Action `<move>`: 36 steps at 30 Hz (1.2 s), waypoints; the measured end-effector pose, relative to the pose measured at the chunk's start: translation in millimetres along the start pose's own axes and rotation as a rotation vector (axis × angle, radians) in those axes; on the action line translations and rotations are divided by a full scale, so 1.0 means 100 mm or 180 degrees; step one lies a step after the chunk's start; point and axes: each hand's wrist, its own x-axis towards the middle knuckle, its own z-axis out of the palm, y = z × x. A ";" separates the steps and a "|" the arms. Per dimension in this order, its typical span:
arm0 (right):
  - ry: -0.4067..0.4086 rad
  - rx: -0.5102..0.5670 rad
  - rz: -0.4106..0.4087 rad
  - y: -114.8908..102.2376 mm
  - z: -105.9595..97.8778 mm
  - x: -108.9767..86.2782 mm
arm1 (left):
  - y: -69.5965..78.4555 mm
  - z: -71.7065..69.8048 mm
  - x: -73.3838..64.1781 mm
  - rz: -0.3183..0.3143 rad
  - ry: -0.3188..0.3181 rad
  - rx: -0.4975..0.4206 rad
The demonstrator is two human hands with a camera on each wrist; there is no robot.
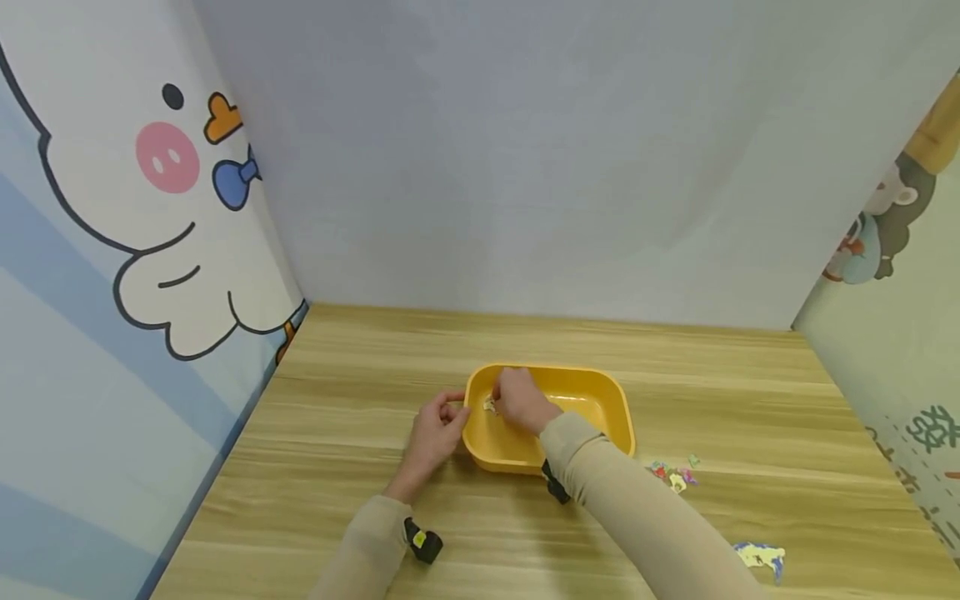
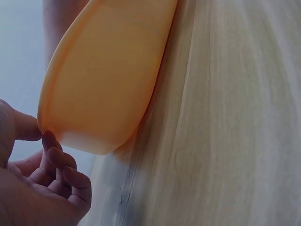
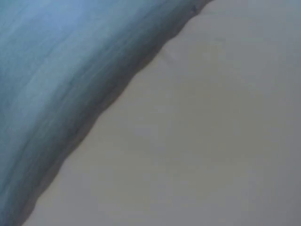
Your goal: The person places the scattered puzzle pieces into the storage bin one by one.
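Observation:
A yellow plastic basin [image 1: 517, 465] with rounded corners stands on the wooden table. My left hand [image 1: 437, 429] pinches its left rim between thumb and index finger; the left wrist view shows the other fingers curled beside the basin's outer wall. My right hand [image 1: 522, 400] reaches down inside the basin, its fingers bent and fingertips mostly hidden. Right beside those fingers is a small pale patterned scrap [image 1: 490, 404]; I cannot tell whether they hold it. The right wrist view is filled by a blurred pale surface and a bluish-grey one.
Several small colourful scraps [image 1: 673, 477] lie on the table [image 1: 360, 358] right of the basin. Nearer the front right is a blue and yellow piece [image 1: 761, 557], partly behind the right sleeve [image 1: 645, 508]. A grey wall [image 1: 510, 167] rises behind, with printed panels at both sides.

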 end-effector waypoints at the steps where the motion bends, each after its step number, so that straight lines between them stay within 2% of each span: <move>1: 0.0010 0.0011 0.0000 0.00 0.00 0.00 | 0.00 0.00 0.00 -0.0015 0.0005 0.0010; 7: 0.0024 0.0052 -0.0020 0.00 -0.03 -0.03 | -0.01 0.00 0.00 -0.0005 0.0023 -0.0002; 19: -0.0183 0.0074 -0.0002 -0.01 -0.21 -0.12 | 0.01 0.01 -0.02 0.0013 0.0045 -0.0073; 25: -0.0281 0.0097 0.0024 0.00 -0.30 -0.20 | 0.03 0.03 -0.01 -0.0017 0.0030 -0.0017; 36: 0.0035 0.0155 -0.0252 0.14 -0.56 -0.36 | 0.01 0.04 -0.02 -0.0113 0.0075 0.0071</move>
